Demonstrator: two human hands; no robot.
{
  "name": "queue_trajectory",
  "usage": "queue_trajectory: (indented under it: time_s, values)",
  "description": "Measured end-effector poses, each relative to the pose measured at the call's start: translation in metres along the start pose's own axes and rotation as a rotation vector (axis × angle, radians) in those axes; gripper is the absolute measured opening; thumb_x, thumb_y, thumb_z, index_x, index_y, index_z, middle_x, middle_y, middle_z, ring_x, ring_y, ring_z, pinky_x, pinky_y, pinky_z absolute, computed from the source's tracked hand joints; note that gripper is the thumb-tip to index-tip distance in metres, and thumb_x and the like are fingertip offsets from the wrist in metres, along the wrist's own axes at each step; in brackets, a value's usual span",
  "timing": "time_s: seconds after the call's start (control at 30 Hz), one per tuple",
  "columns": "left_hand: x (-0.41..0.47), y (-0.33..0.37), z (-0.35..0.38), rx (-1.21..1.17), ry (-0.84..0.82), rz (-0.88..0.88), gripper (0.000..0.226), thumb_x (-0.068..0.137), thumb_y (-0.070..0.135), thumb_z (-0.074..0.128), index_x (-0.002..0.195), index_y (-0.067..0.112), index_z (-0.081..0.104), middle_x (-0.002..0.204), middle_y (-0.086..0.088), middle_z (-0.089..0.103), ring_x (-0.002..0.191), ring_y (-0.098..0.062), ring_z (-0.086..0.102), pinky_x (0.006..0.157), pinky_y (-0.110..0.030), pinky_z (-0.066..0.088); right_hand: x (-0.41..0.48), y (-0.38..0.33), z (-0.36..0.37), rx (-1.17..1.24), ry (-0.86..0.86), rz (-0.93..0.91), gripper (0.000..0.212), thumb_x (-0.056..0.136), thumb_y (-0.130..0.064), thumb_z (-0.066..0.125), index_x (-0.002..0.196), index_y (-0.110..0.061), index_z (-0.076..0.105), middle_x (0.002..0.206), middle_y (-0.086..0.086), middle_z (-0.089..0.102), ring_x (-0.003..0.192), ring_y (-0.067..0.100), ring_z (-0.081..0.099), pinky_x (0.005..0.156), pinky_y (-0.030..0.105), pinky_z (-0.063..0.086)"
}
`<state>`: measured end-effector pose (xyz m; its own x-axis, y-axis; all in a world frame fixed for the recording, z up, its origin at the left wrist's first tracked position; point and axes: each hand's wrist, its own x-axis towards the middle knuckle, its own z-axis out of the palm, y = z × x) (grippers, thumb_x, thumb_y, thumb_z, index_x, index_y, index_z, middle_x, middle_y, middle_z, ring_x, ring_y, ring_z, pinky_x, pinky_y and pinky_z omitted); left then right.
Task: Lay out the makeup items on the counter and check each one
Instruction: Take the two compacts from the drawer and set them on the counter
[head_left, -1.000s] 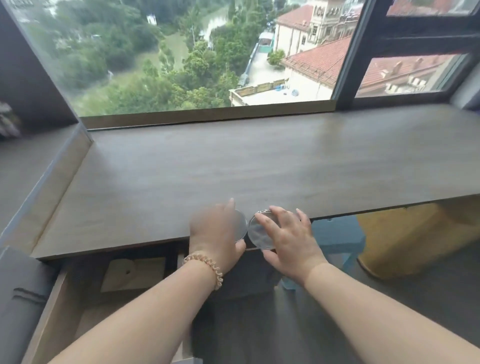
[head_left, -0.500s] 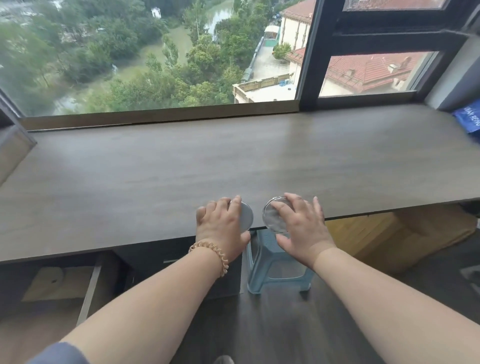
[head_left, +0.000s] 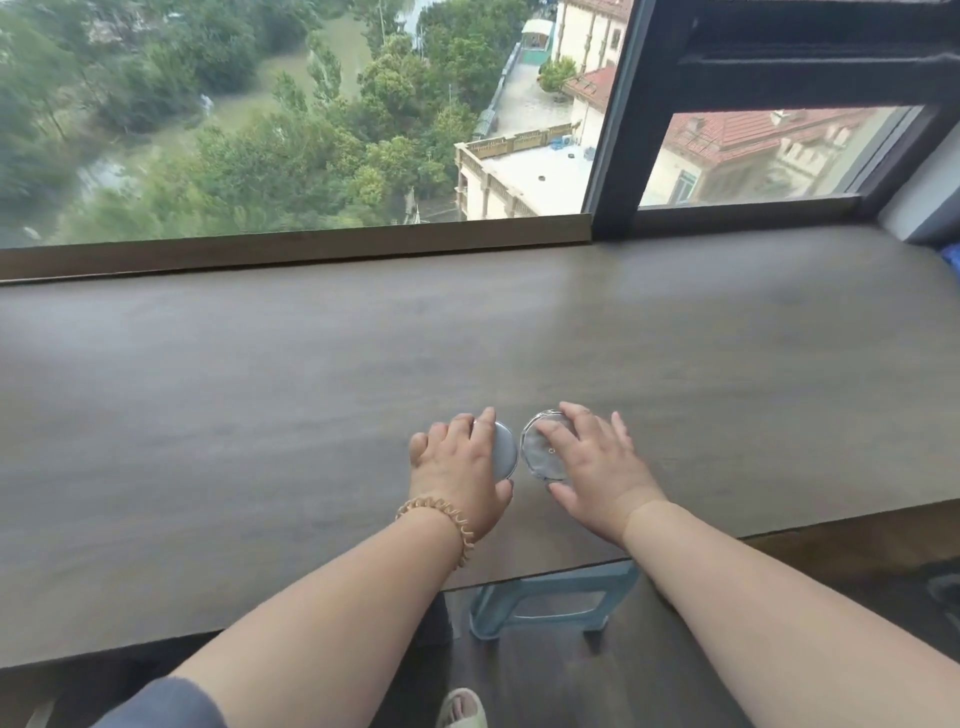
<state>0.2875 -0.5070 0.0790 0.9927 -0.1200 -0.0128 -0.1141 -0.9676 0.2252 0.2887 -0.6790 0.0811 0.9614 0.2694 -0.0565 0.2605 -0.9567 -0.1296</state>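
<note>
- Now both discs lie flat on the counter (head_left: 260, 395), near its front edge, side by side and just apart: a grey one (head_left: 503, 449) on the left, a clearer one (head_left: 543, 452) on the right.
- The left hand (head_left: 460, 467) lies over the grey disc, fingers curled across its far rim and thumb at its near edge; whether it grips or only presses I cannot tell.
- The right hand (head_left: 597, 467) rests flat with fingers spread, the first fingers on top of the clear disc and the thumb at its near rim, so it looks more like steadying than holding.
- Both look like thin round compacts: light and stiff, with smooth, glossy lids that I'd guess are slippery.
- The best hold is probably across the rim, thumb against fingers, not on the lid face. A hinged or glassy lid could crack if dropped.
- Much of the grey disc is hidden under the left hand. No label, hinge or clasp can be made out on either.
- Under the counter a blue stool (head_left: 550, 603) shows only in part, and a bracelet (head_left: 441, 514) circles the left wrist.
</note>
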Motion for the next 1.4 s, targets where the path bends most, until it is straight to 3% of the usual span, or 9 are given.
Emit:
queue_trajectory:
  time_s: [0.23,0.57,0.73,0.8,0.9,0.97,1.1,1.4]
  values:
    - [0.039,0.002,0.021,0.050,-0.071,-0.011,0.076,0.082,0.048,0.052,0.145,0.022,0.016,0.147,0.001,0.030,0.126,-0.023,0.035,0.101,-0.039,0.024,0.035,0.033,0.024,0.047,-0.075,0.009,0.064,0.086,-0.030,0.060,0.141,-0.032,0.028,0.152,0.004,0.015,0.139,0.021,0.019,0.116,0.049,-0.001]
    - [0.056,0.036,0.048,0.068,-0.117,-0.109,0.074,0.086,0.041,0.050,0.146,0.022,0.012,0.155,-0.004,0.018,0.130,-0.024,0.032,0.103,-0.039,0.023,0.054,0.073,0.029,0.037,-0.158,-0.123,0.064,0.088,-0.034,0.057,0.144,-0.031,0.024,0.156,0.005,0.011,0.141,0.022,0.016,0.116,0.047,-0.003]
    - [0.052,0.050,0.063,0.113,-0.131,-0.177,0.065,0.093,0.039,0.038,0.148,0.021,0.007,0.158,-0.005,0.009,0.140,-0.024,0.019,0.108,-0.040,0.019,0.053,0.084,0.038,-0.061,-0.147,-0.180,0.061,0.094,-0.041,0.044,0.147,-0.031,0.015,0.159,0.005,0.004,0.144,0.024,0.009,0.115,0.051,-0.002]
    - [0.051,0.053,0.065,0.111,-0.132,-0.199,0.064,0.095,0.039,0.034,0.148,0.021,0.004,0.159,-0.005,0.005,0.144,-0.024,0.011,0.109,-0.041,0.019,0.051,0.085,0.044,-0.072,-0.103,-0.194,0.062,0.091,-0.041,0.048,0.146,-0.028,0.022,0.158,0.010,0.012,0.144,0.029,0.015,0.114,0.056,0.005]
    - [0.041,0.058,0.065,0.089,-0.117,-0.255,0.068,0.093,0.043,0.035,0.148,0.021,0.001,0.159,-0.006,-0.001,0.146,-0.025,0.002,0.113,-0.041,0.016,0.048,0.083,0.047,-0.089,-0.027,-0.232,0.070,0.071,-0.041,0.074,0.132,-0.020,0.047,0.143,0.018,0.044,0.130,0.035,0.044,0.102,0.063,0.032]
    - [0.030,0.058,0.059,0.084,-0.100,-0.280,0.071,0.092,0.044,0.038,0.148,0.020,0.001,0.159,-0.006,-0.003,0.146,-0.023,-0.001,0.114,-0.041,0.012,0.044,0.076,0.046,-0.046,0.051,-0.269,0.076,0.063,-0.037,0.080,0.128,-0.018,0.047,0.140,0.018,0.048,0.128,0.033,0.048,0.101,0.059,0.033]
    - [0.001,0.050,0.035,0.135,-0.046,-0.311,0.074,0.092,0.046,0.039,0.148,0.023,-0.002,0.159,-0.004,-0.006,0.146,-0.018,-0.005,0.114,-0.040,0.003,0.035,0.043,0.034,0.059,0.161,-0.385,0.074,0.063,-0.029,0.079,0.128,-0.020,0.044,0.144,0.016,0.043,0.132,0.028,0.034,0.112,0.046,0.020]
    - [-0.106,-0.037,-0.038,0.208,0.040,-0.545,0.069,0.095,0.039,0.034,0.148,0.023,-0.006,0.159,-0.003,-0.005,0.146,-0.019,-0.005,0.115,-0.043,0.006,0.009,-0.103,0.009,0.070,0.141,-0.631,0.066,0.068,-0.029,0.074,0.129,-0.018,0.051,0.141,0.015,0.047,0.128,0.030,0.048,0.105,0.050,0.033]
